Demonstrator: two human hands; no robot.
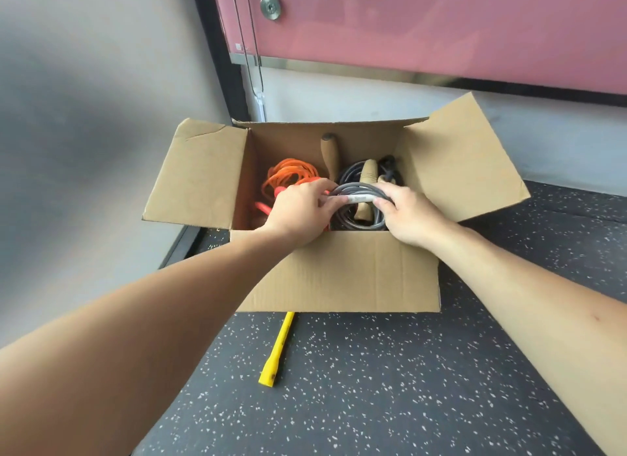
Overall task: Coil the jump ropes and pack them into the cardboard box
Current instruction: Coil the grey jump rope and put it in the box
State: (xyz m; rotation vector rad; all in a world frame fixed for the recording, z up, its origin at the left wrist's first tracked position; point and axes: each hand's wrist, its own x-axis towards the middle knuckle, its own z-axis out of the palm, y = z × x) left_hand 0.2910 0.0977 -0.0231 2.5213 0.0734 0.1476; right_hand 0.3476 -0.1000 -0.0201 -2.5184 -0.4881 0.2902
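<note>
Speckled dark floor [373, 387] carries an open box [339, 272] by the wall. Inside lie orange rope [288, 174] and dark coils. Left hand [298, 211] and right hand [407, 214] both grip a grey rope [356, 191] over the box. Yellow handle [278, 347] lies just in front.

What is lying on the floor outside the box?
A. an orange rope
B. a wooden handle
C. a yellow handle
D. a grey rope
C: the yellow handle lies on the speckled floor, sticking out from under the front of the cardboard box, while the orange rope, the wooden handle and the grey rope are inside or over the box.
</note>
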